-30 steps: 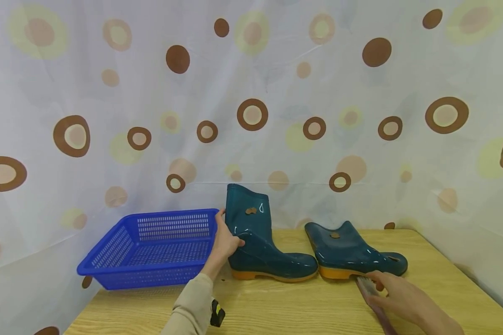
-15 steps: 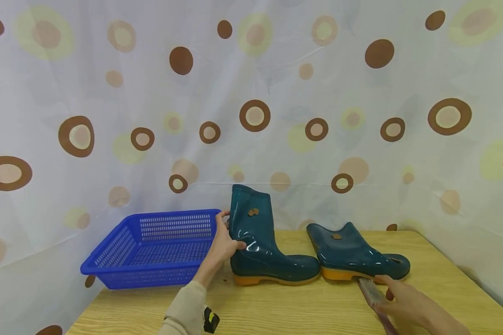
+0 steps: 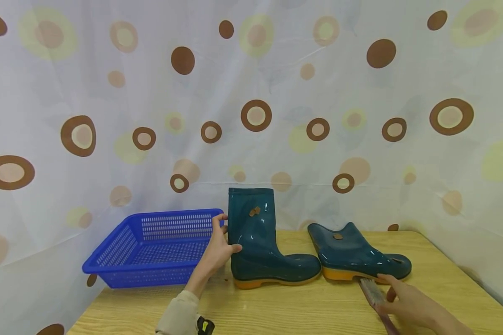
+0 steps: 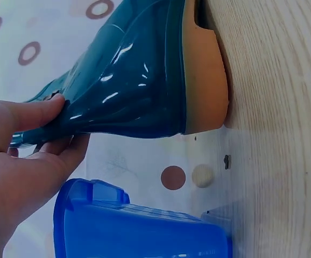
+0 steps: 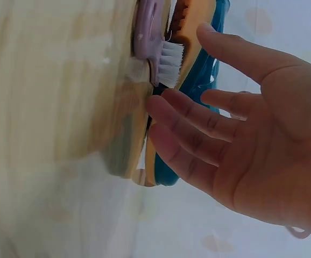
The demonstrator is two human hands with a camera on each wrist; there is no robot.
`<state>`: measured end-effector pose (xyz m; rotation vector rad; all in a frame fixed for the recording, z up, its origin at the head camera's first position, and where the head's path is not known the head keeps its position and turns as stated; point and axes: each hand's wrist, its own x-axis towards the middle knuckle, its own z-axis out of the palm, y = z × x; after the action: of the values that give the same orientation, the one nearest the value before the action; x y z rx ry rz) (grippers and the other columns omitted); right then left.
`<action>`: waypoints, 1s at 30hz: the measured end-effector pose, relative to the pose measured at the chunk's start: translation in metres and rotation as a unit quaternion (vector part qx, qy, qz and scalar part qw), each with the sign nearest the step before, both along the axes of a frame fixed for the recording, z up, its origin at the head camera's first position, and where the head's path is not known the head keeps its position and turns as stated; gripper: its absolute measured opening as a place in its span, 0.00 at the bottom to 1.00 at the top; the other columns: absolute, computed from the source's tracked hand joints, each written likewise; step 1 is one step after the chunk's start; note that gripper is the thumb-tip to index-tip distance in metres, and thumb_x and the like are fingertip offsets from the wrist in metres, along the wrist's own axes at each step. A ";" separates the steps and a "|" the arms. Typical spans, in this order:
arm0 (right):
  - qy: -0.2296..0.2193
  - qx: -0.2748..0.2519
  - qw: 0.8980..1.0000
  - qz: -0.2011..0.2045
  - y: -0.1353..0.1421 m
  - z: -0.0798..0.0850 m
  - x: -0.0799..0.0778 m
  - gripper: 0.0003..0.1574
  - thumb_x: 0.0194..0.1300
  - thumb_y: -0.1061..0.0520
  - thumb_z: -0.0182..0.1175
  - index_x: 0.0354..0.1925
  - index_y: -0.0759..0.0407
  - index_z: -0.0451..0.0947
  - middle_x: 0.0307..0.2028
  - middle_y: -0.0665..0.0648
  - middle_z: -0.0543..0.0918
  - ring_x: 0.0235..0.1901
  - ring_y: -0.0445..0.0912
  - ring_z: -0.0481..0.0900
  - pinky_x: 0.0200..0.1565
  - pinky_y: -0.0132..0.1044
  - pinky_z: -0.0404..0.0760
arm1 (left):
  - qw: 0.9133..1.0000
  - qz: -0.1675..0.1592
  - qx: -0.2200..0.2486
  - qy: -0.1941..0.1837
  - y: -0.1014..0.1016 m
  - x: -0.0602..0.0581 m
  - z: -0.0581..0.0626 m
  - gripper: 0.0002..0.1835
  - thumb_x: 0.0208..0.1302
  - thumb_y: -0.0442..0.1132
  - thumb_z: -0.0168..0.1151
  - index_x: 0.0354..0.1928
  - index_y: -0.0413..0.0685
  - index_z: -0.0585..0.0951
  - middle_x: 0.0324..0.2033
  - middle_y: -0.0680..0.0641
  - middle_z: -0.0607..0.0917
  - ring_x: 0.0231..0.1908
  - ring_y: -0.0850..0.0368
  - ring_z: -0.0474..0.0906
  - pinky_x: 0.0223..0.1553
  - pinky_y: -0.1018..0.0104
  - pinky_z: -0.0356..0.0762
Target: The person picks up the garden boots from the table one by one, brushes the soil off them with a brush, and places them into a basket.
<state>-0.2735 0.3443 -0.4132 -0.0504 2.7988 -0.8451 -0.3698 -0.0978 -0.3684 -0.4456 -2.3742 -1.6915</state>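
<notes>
A dark teal rubber boot [image 3: 255, 237] with an orange sole stands upright on the table, toe to the right. My left hand [image 3: 215, 251] holds the back of its shaft, thumb on the near side and fingers behind. Brown patches [image 3: 254, 211] mark the shaft. The matching boot [image 3: 352, 253] lies on its side to the right, its sole toward me. Against that sole lies a brush [image 3: 372, 293] with a mauve handle and white bristles. Beside the brush my right hand [image 3: 411, 300] has its fingers spread loosely; in the right wrist view a gap separates them from the bristles [image 5: 170, 63].
A blue slotted plastic basket [image 3: 163, 268] stands on the left, close behind my left hand. The wooden table [image 3: 276, 309] ends at a hanging white curtain [image 3: 276, 93] with brown and pale dots, which also runs along both sides.
The upright boot's shaft top has turned and straightened while my left hand drew slightly left. My right hand has shifted slightly right by the brush. The lying boot rests as before.
</notes>
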 end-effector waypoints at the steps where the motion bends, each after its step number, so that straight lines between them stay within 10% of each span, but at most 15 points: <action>1: 0.002 -0.006 1.000 0.003 0.001 0.000 0.001 0.52 0.62 0.44 0.67 0.69 0.74 0.58 0.36 0.53 0.79 0.36 0.47 0.74 0.40 0.45 0.77 | 1.000 -0.006 0.002 0.000 -0.001 0.000 0.000 0.44 0.58 0.22 0.65 0.67 0.53 0.50 0.65 0.31 0.71 0.64 0.33 0.70 0.64 0.30 0.64; 10: 0.010 -0.128 0.992 0.008 0.020 0.001 0.011 0.51 0.72 0.47 0.58 0.70 0.81 0.46 0.46 0.61 0.77 0.39 0.49 0.77 0.34 0.41 0.80 | 0.998 -0.059 0.025 0.011 -0.004 0.002 0.000 0.43 0.60 0.20 0.62 0.67 0.54 0.48 0.64 0.31 0.70 0.55 0.34 0.79 0.54 0.43 0.80; 30: -0.032 -0.080 0.995 -0.039 -0.002 -0.010 0.012 0.52 0.59 0.56 0.69 0.72 0.70 0.55 0.33 0.57 0.74 0.33 0.49 0.71 0.35 0.40 0.71 | 0.996 -0.085 0.016 0.015 -0.013 0.009 -0.008 0.53 0.62 0.24 0.63 0.76 0.58 0.40 0.72 0.32 0.62 0.55 0.34 0.80 0.55 0.41 0.80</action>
<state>-0.2618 0.3421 -0.4233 0.0600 2.6825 -1.0689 -0.3609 -0.1104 -0.3760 -0.6805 -2.3441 -1.7771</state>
